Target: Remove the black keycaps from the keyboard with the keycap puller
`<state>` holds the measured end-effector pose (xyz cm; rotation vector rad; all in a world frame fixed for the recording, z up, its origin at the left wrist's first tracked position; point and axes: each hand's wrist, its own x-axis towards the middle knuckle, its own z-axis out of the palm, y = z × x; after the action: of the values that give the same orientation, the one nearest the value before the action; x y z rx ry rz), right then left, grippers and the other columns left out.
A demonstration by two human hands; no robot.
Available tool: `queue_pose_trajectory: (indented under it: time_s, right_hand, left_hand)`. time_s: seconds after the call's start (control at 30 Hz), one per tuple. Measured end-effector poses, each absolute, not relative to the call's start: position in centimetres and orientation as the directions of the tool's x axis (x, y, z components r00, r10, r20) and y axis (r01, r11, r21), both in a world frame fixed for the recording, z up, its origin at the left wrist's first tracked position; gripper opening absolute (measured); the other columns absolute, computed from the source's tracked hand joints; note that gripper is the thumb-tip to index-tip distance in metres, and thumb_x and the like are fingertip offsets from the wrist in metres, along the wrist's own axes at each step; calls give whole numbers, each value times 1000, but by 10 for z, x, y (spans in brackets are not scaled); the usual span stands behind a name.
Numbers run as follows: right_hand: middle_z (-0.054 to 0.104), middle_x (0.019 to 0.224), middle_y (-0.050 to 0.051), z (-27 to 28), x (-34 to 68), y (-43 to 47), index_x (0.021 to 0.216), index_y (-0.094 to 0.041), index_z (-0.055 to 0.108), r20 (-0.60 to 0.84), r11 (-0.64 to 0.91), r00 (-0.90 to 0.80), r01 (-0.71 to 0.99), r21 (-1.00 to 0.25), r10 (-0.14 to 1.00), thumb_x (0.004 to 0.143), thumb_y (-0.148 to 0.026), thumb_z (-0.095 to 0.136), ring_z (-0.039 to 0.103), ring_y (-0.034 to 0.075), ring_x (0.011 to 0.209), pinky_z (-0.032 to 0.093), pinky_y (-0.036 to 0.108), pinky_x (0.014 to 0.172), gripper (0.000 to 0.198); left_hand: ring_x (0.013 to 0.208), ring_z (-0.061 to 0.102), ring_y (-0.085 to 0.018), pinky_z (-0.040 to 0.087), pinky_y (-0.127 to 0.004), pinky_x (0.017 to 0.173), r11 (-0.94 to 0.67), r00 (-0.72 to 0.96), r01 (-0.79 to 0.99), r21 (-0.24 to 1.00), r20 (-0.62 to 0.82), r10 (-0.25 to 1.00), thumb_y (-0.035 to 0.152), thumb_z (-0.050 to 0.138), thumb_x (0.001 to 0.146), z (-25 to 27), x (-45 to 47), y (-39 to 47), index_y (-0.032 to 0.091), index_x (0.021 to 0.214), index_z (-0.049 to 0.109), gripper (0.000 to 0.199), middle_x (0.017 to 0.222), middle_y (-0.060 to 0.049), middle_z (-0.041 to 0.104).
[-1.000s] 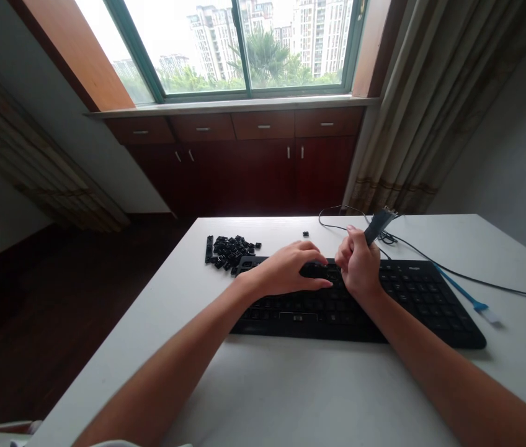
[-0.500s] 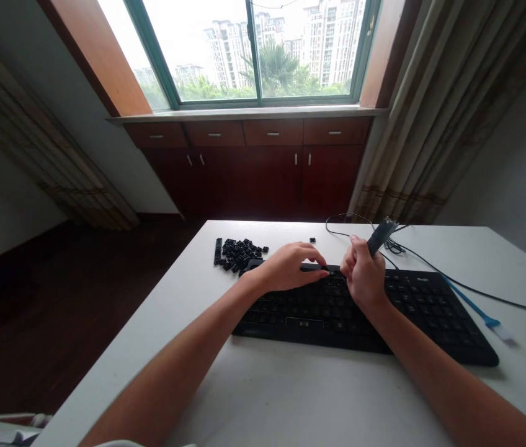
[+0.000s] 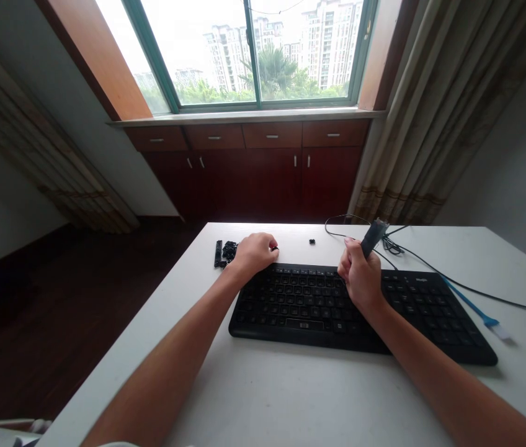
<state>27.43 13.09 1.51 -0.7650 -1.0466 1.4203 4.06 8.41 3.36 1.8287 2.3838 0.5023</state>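
A black keyboard (image 3: 312,298) lies across the white table, with many of its keycaps off. My left hand (image 3: 257,249) is beyond its far left corner, next to a pile of loose black keycaps (image 3: 229,249) that it partly hides. Between the thumb and fingertips it pinches a small black keycap (image 3: 275,248). Above the keyboard's right half, my right hand (image 3: 361,270) is closed round a dark flat-handled tool (image 3: 374,236) that slants up and away. The tool's lower end is hidden by the fist.
A single keycap (image 3: 312,241) lies behind the keyboard. Left of the pile is a long black key (image 3: 218,253). A black cable (image 3: 468,288) loops and runs off to the right. A blue-handled brush (image 3: 489,321) lies beside the keyboard's right end, on the white table (image 3: 291,391).
My left hand has moved left, off the keyboard's top row to the keycap pile, with a keycap in its fingers. My right hand has barely shifted and keeps its hold on the tool.
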Motion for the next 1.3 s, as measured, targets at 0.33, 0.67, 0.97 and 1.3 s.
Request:
queue_pose_trajectory:
  time_s: [0.33,0.67,0.97,1.3]
  right_hand:
    - [39,48,-6,34,283,140,56,-21,43,42,-97,-246,-525,-846,968,87,-43,68,36,7,41,32,22,39,45]
    - [52,61,-7,40,306,155,101,-22,66,177,51,-222,-477,-878,959,80,-49,80,46,8,49,40,20,45,37]
    - [28,49,-10,30,306,149,57,-22,32,84,-5,-165,-476,-880,983,80,-59,77,23,5,40,24,21,34,62]
    - [34,46,-7,14,294,137,53,-23,34,223,190,-138,-219,-957,965,89,-65,64,31,7,42,31,23,40,63]
  left_hand:
    - [98,68,-23,54,-37,92,-17,-79,918,396,226,971,37,60,91,46,81,81,22,113,71,29,117,-6,71]
    - [111,61,-28,51,-43,100,-409,264,790,457,349,899,37,61,95,23,162,65,21,123,65,33,121,-9,66]
    - [121,55,-29,46,-47,108,-389,206,787,479,390,897,37,62,94,8,173,61,21,128,61,38,130,-10,62]
    - [120,56,-30,46,-48,108,-395,206,767,505,389,898,35,64,91,9,172,61,21,125,61,37,129,-10,62]
